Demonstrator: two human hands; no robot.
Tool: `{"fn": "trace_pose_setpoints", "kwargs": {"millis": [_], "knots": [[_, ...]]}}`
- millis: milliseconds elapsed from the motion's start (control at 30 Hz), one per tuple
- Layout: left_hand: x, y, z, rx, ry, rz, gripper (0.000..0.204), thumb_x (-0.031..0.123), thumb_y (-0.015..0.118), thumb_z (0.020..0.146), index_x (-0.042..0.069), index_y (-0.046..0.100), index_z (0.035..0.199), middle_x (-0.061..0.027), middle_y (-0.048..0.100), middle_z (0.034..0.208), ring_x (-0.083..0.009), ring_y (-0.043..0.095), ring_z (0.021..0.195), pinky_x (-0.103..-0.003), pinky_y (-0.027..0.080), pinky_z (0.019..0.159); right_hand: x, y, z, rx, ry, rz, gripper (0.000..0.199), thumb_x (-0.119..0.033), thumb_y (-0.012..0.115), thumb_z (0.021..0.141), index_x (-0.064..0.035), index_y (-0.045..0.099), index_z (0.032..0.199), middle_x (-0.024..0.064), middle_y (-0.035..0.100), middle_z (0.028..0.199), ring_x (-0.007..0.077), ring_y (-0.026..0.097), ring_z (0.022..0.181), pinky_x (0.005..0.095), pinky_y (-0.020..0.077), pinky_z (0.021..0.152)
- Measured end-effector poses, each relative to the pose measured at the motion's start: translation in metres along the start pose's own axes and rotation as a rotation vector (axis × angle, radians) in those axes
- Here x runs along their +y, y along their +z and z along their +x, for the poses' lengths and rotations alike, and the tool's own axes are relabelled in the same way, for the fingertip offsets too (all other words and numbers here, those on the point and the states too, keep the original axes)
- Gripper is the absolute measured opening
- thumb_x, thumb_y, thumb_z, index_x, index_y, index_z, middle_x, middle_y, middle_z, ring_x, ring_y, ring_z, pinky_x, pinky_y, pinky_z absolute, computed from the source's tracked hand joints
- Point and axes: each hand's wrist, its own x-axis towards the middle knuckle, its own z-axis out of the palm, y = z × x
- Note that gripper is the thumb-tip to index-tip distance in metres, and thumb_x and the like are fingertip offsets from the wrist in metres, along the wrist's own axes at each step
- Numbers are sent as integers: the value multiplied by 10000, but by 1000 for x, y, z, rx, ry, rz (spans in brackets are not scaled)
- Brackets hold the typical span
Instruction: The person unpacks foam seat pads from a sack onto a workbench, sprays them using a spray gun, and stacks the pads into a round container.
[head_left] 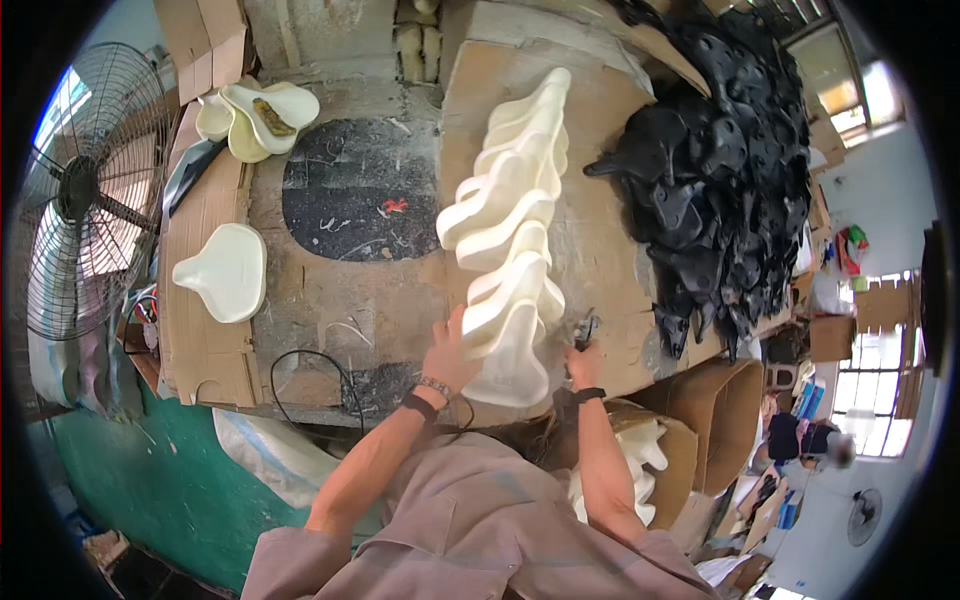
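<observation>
Gripping the nearest cream saddle-shaped foam piece (505, 355), the left hand (447, 355) had its grip wrapped round that piece's left edge, at the near end of a long overlapping row of cream foam pieces (510, 210) on the cardboard-covered desk (330, 290). Right hand (583, 362) sat just right of the row, grip pinching a small dark metal tool (585, 330). Black saddle shells (730, 170) were heaped at right. One cream piece (225, 270) lay alone at left, more (255, 115) far left. A fan (85, 190) stood left.
</observation>
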Motion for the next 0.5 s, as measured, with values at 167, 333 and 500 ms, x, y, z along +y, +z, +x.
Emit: {"fn": "trace_pose_setpoints", "kwargs": {"millis": [167, 333, 500], "knots": [[15, 4, -4, -36, -93, 52, 1075, 222, 808, 721, 207, 166, 1583, -231, 437, 1344, -486, 601, 1101, -523, 561, 873, 23, -80, -76, 124, -140, 74, 308, -180, 717, 782, 45, 587, 948, 131, 618, 668, 280, 670, 663, 437, 527, 655], [24, 20, -40, 389, 65, -66, 827, 95, 802, 706, 93, 394, 1425, -196, 463, 1314, -435, 535, 1189, -483, 513, 947, 3, -157, -205, 27, -118, 359, 149, -103, 658, 836, 25, 586, 864, 125, 602, 723, 253, 608, 663, 406, 491, 642], [-2, 47, -84, 365, 188, -7, 561, 31, 735, 738, 83, 537, 1261, -189, 523, 1212, -423, 553, 1118, -488, 490, 898, 24, -194, -292, 46, -350, 359, 205, -60, 646, 774, 26, 626, 959, 182, 642, 1017, 334, 614, 778, 402, 502, 705]]}}
